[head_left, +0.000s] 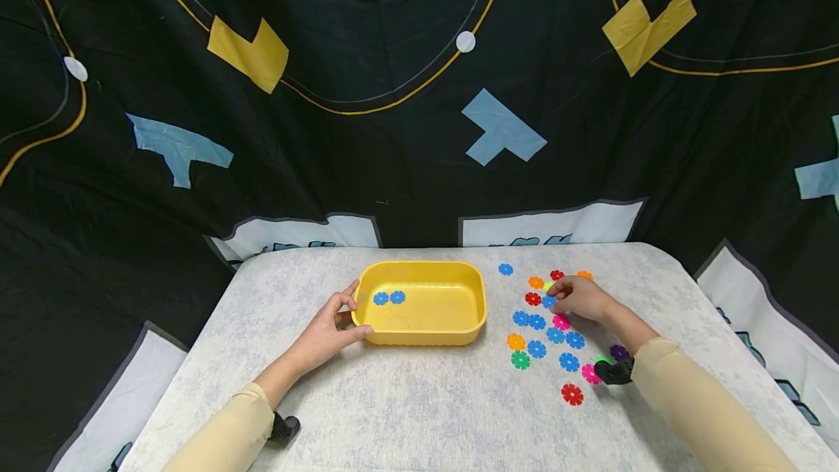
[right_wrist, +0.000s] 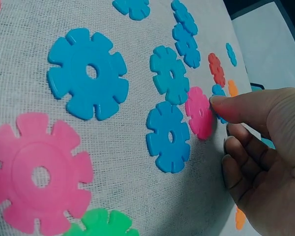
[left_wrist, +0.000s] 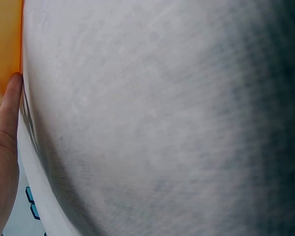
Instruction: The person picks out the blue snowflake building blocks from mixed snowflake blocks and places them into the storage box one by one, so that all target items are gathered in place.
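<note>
A yellow plastic tray point(head_left: 419, 339) stands at the middle of the table, with two blue flower-shaped discs point(head_left: 390, 298) inside. My left hand point(head_left: 333, 326) grips its left side, fingers at the rim and thumb along the front corner. In the left wrist view only part of that hand point(left_wrist: 6, 132) shows against the tray wall. Right of the tray, my right hand point(head_left: 580, 299) has its thumb and a finger at the edges of a blue disc point(head_left: 548, 302), pinching it at the tabletop. The right wrist view shows the thumb partly covering this blue disc point(right_wrist: 218, 90). A pink disc point(right_wrist: 199, 113) lies close by.
More flat discs lie scattered right of the tray: several blue ones point(head_left: 556, 335), a green disc point(head_left: 521, 360), an orange disc point(head_left: 515, 341) and a red disc point(head_left: 572, 394). A purple disc point(head_left: 619, 352) lies by the right wrist. A dark curtain point(head_left: 393, 166) hangs behind the table.
</note>
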The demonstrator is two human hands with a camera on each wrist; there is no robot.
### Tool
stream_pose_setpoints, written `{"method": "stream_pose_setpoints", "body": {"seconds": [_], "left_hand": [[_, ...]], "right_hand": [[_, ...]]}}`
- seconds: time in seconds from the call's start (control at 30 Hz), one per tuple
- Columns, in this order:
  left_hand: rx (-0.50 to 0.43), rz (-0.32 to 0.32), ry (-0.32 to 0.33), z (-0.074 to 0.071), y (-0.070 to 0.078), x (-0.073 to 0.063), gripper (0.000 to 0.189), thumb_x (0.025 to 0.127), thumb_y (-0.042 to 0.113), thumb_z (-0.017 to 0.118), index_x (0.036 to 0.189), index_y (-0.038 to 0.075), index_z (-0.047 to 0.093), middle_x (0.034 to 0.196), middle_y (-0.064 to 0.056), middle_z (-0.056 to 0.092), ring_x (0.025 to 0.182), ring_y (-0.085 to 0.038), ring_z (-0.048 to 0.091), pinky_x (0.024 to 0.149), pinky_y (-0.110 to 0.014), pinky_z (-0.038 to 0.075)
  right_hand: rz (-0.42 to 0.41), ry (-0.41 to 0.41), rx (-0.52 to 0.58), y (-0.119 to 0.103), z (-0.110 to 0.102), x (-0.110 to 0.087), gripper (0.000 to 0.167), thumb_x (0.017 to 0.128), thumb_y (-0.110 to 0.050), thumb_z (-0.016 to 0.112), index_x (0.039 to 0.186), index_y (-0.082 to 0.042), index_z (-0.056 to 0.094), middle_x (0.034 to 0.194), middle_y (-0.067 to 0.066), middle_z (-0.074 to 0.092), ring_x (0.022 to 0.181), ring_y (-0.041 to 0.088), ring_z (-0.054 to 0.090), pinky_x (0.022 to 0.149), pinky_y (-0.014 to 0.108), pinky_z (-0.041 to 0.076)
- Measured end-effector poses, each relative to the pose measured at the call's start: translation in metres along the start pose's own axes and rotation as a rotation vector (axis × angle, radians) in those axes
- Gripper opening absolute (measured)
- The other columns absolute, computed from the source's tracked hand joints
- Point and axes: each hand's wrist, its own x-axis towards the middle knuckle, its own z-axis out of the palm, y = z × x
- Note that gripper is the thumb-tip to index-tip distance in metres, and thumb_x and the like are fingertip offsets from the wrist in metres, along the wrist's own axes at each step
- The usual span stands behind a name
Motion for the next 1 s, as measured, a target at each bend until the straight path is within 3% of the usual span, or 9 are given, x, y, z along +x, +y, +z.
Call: {"method": "stream_pose_setpoints", "body": {"seconds": [0.27, 1.0], "left_hand": [[0.004, -0.001, -0.003, 0.0009, -0.0002, -0.0005, 0.052, 0.091, 0.024, 0.081, 0.116, 0.003, 0.041, 0.17, 0.003, 0.017, 0.128, -0.034, 0.059, 0.111, -0.055, 0.037], [-0.004, 0.006, 0.001, -0.0007, 0.0039, -0.002, 0.059, 0.089, 0.031, 0.083, 0.118, 0.0, 0.042, 0.17, 0.003, 0.017, 0.123, -0.031, 0.062, 0.112, -0.055, 0.034]], "right_hand": [[0.019, -0.006, 0.006, 0.0006, 0.0005, 0.0012, 0.037, 0.089, -0.01, 0.078, 0.121, 0.002, 0.064, 0.098, 0.011, 0.056, 0.093, 0.028, 0.051, 0.078, 0.034, 0.046], [0.002, -0.021, -0.001, -0.0056, 0.0003, 0.0001, 0.035, 0.089, -0.009, 0.079, 0.115, -0.001, 0.057, 0.095, 0.01, 0.052, 0.089, 0.026, 0.05, 0.074, 0.034, 0.046]]}}
